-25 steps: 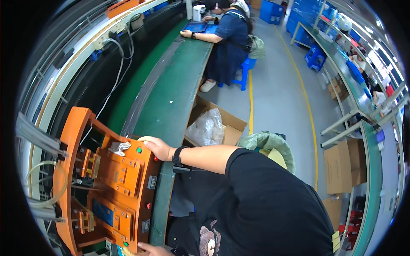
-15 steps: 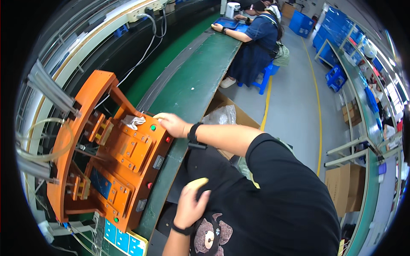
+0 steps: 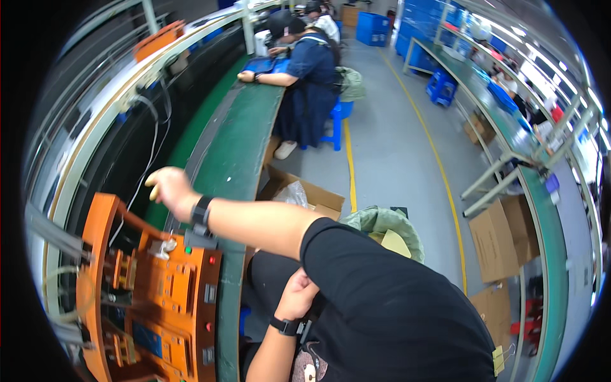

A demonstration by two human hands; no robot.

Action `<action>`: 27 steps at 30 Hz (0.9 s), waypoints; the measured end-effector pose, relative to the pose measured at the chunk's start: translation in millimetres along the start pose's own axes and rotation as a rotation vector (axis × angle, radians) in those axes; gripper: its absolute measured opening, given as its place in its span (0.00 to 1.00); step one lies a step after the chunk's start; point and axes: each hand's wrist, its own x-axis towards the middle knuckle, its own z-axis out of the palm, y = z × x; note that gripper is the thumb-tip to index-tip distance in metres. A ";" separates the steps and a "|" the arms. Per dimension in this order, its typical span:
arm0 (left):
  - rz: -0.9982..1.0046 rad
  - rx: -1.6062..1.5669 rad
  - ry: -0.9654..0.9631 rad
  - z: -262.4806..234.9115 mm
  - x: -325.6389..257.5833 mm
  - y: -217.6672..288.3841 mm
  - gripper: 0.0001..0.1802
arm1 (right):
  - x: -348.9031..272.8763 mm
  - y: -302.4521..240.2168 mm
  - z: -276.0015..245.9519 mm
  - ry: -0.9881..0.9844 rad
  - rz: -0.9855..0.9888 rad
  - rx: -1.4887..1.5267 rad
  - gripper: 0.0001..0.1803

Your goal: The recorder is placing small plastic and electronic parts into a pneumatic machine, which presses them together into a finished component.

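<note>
My right hand (image 3: 172, 191) is raised beyond the far end of an orange machine (image 3: 189, 237), its forearm stretched across the bench edge. The fingers are open and bent, with pale yellow covers on the tips and nothing visible in them. My left hand (image 3: 296, 295) is closed near my lap, beside my right sleeve; the sleeve partly hides its fingers, and I cannot make out whether it holds anything. On the machine are green and red buttons and a crumpled white cloth (image 3: 167, 249). A dark blue flat piece (image 3: 147, 338) lies in its nearer half.
The green bench (image 3: 237, 153) runs away past the machine. A co-worker (image 3: 312, 83) sits at its far end by blue trays. Beside me on the floor stand an open carton (image 3: 330, 198) and a green bag-lined bin (image 3: 414, 232). Shelving with brown boxes (image 3: 493, 245) lines the right side.
My right hand has left the machine's far corner and moved left, up into the air. My left hand has closed and shifted toward my right sleeve. The view has turned, bringing the bin into sight.
</note>
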 end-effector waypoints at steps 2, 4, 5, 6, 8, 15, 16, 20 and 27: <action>0.011 -0.022 -0.064 -14.2 0.6 -9.1 0.17 | -17.6 11.5 13.8 -0.119 -0.101 -0.006 0.08; 0.036 -0.018 -0.070 -16.9 -7.9 -3.2 0.17 | -52.5 5.0 36.9 -0.218 0.068 0.002 0.09; 0.052 -0.018 -0.093 -13.8 -11.5 0.0 0.17 | -67.2 -0.8 43.4 -0.264 0.120 0.027 0.10; 0.053 -0.011 -0.085 -8.6 -13.5 5.6 0.17 | -81.2 -7.6 46.6 -0.309 0.172 0.051 0.10; -0.006 0.155 -0.093 -1.8 -19.3 15.8 0.15 | -109.3 -14.4 46.1 -0.492 0.202 0.071 0.10; 0.082 1.305 -0.068 42.6 -86.6 87.3 0.12 | -185.9 29.7 -17.6 -1.139 0.788 -0.029 0.18; 0.105 1.292 -0.122 48.6 -96.2 99.4 0.11 | -194.6 49.3 -36.0 -1.133 0.930 -0.009 0.20; 0.428 1.329 -0.085 77.7 -124.6 147.6 0.11 | -240.3 92.6 -81.4 -1.025 1.260 -0.083 0.21; 0.799 0.935 -0.447 168.7 -85.9 156.5 0.18 | -286.6 144.6 -104.5 -1.376 1.333 -0.362 0.20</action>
